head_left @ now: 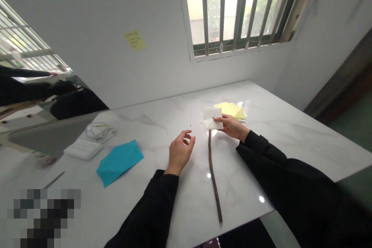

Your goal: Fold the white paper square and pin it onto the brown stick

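My right hand [233, 127] pinches a folded white paper [212, 118] just above the table, at the top end of a long thin brown stick [213, 176] lying on the white marble table [285, 131]. My left hand [180, 152] hovers to the left of the stick, fingers curled loosely with thumb and forefinger nearly touching, holding nothing I can see. Two tiny pins or beads [189, 124] lie on the table just beyond the left hand.
Yellow paper sheets [231, 110] lie behind the white paper. A blue folded paper [119, 161] lies at the left, with a white box [83, 148] and a coiled white cable [100, 131] beyond it. A barred window [238, 11] and a yellow sticky note [135, 40] are on the wall.
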`<state>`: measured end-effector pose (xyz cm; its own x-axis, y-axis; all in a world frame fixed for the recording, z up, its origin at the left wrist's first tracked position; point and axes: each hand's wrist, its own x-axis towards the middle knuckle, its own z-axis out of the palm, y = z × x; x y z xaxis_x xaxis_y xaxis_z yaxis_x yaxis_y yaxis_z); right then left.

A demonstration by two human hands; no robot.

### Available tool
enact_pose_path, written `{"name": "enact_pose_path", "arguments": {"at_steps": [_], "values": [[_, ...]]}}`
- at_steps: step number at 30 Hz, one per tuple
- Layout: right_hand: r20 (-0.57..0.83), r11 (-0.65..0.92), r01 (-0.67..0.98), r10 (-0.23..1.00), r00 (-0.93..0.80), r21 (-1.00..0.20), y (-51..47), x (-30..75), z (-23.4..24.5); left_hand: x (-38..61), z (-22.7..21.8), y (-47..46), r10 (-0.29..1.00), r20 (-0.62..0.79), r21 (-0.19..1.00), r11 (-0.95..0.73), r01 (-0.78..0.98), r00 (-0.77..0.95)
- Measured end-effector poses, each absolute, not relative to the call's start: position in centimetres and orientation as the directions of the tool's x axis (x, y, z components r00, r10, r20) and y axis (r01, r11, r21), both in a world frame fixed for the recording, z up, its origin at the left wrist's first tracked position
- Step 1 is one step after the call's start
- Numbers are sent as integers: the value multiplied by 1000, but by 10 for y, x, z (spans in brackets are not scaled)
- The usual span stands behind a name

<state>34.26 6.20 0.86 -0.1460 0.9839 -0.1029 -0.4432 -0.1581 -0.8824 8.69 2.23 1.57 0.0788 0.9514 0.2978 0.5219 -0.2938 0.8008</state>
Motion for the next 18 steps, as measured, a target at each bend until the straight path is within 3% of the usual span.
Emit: {"name": "enact_pose_path", "arguments": {"at_steps": [5,8,10,12,15,18], "values": [[-92,-214,-516,964,-251,-830,63,339,2,139,10,28,922,282,489,-375,787,264],[-64,-213,-543,958,-280,-812,62,337,0,157,8,32,925,255,414,-368,833,282],[-49,-200,-563,961,-272,-802,61,336,-1,158,9,34,935,228,477,-349,807,270],[-59,-204,-558,962,-267,-804,60,334,-1,149,9,36,961,182,658,-275,701,206],[-76,-233,-504,947,-311,-832,57,330,-2,125,10,32,993,-36,962,5,273,109],[-76,-264,-448,916,-394,-854,52,324,-4,98,16,21,967,-167,982,180,-51,191]]}}
